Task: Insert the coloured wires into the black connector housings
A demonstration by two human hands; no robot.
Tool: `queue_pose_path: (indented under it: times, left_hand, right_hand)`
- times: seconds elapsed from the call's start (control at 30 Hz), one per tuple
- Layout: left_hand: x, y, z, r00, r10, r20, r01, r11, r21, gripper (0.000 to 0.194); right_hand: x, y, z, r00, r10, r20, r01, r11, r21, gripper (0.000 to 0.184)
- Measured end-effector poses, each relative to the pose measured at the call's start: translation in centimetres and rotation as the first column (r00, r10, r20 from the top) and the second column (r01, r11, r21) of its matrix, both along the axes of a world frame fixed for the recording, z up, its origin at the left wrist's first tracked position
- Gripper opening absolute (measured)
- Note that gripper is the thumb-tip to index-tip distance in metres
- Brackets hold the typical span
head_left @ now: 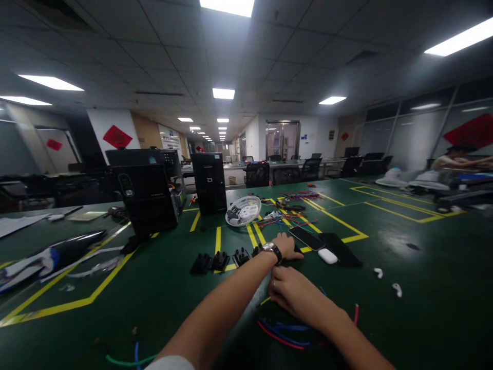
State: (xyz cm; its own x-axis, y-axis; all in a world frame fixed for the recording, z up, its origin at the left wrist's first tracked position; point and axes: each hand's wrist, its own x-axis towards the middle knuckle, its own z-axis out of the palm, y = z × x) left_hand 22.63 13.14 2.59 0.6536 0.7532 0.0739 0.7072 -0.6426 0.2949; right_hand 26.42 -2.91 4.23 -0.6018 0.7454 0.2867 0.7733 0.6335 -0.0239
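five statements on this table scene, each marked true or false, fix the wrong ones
1. A silver-and-black wristwatch circles the wrist of the left hand. True.
2. A tall black computer case stands left of the round white plastic basket. True.
3. The basket lies upside down. False: its open side shows.
4. Two white earbuds lie on the green tabletop. True.
5. The right hand reaches farther forward than the left. False: the left does.

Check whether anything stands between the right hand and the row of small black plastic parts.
Yes: in this view, the bare left forearm crosses between the right hand and the small black plastic parts.
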Motion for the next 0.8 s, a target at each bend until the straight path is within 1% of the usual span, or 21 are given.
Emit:
queue_pose_path:
  times: [0.07, 0.13, 0.17, 0.2, 0.23, 0.3, 0.33, 0.4, 0.47, 0.53, 0.6, 0.63, 0.7, 0.73, 0.8]
  left_hand:
    - [0.0, -0.1, 0.1, 1.000, 0.005, 0.017, -0.005, 1.000, 0.001, 0.061]
    - [-1.1, -0.4, 0.7, 0.999, -0.003, 0.050, 0.002, 1.000, 0.015, 0.062]
    - [-2.1, -0.6, 1.1, 0.995, -0.010, 0.099, 0.009, 1.000, 0.015, 0.063]
    - [-3.4, -1.0, 1.5, 0.986, -0.019, 0.167, 0.018, 1.000, 0.009, 0.063]
    - [-4.9, -1.5, 1.9, 0.958, -0.025, 0.287, 0.031, 0.999, -0.018, 0.063]
    - [-8.6, -2.9, 2.6, 0.856, 0.000, 0.517, 0.082, 0.987, -0.136, 0.062]
    - [-10.6, -3.9, 2.9, 0.798, 0.052, 0.601, 0.103, 0.970, -0.221, 0.063]
    - [-14.6, -6.1, 3.1, 0.681, 0.206, 0.703, 0.110, 0.920, -0.376, 0.065]
    - [-18.2, -8.6, 2.7, 0.573, 0.342, 0.745, 0.100, 0.873, -0.478, 0.063]
    - [-21.0, -11.0, 2.0, 0.483, 0.440, 0.757, 0.091, 0.834, -0.544, 0.063]
    - [-22.8, -12.9, 1.1, 0.396, 0.501, 0.770, 0.096, 0.811, -0.577, 0.065]
    - [-23.4, -13.8, 0.6, 0.365, 0.522, 0.771, 0.111, 0.798, -0.592, 0.066]
    - [-24.1, -15.0, -0.1, 0.336, 0.552, 0.763, 0.155, 0.767, -0.623, 0.066]
    - [-24.3, -15.4, -0.3, 0.330, 0.558, 0.762, 0.180, 0.755, -0.631, 0.065]
    - [-24.5, -15.8, -0.5, 0.306, 0.557, 0.772, 0.221, 0.747, -0.627, 0.064]
  right_hand:
    - [0.6, -0.3, 0.3, 0.998, -0.064, -0.015, 0.065, 0.995, 0.079, 0.008]
    - [0.8, -0.2, 0.3, 0.988, -0.142, -0.055, 0.150, 0.973, 0.175, 0.009]
    - [0.8, -0.2, 0.2, 0.982, -0.167, -0.090, 0.184, 0.957, 0.225, 0.009]
    - [0.8, -0.1, 0.1, 0.975, -0.179, -0.134, 0.209, 0.940, 0.268, 0.009]
    - [0.8, 0.0, 0.1, 0.966, -0.179, -0.184, 0.229, 0.926, 0.299, 0.009]
    - [0.8, 0.1, 0.0, 0.939, -0.173, -0.298, 0.265, 0.916, 0.301, 0.010]
    - [0.8, 0.1, 0.0, 0.915, -0.176, -0.363, 0.283, 0.921, 0.268, 0.010]
    - [0.8, 0.1, 0.1, 0.846, -0.192, -0.498, 0.302, 0.942, 0.149, 0.012]
    - [0.6, 0.1, 0.1, 0.770, -0.202, -0.605, 0.272, 0.962, 0.025, 0.016]
    - [0.2, 0.2, -0.1, 0.709, -0.202, -0.675, 0.211, 0.975, -0.070, 0.023]
    - [-0.5, 0.3, -0.2, 0.644, -0.212, -0.735, 0.150, 0.977, -0.150, 0.031]
    - [-1.0, 0.4, -0.1, 0.606, -0.224, -0.763, 0.120, 0.974, -0.191, 0.033]
    - [-1.9, 0.6, 0.4, 0.535, -0.256, -0.805, 0.065, 0.963, -0.263, 0.036]
    - [-2.3, 0.6, 0.8, 0.514, -0.268, -0.815, 0.043, 0.957, -0.287, 0.037]
    - [-3.4, 0.4, 1.9, 0.517, -0.271, -0.812, 0.012, 0.951, -0.310, 0.037]
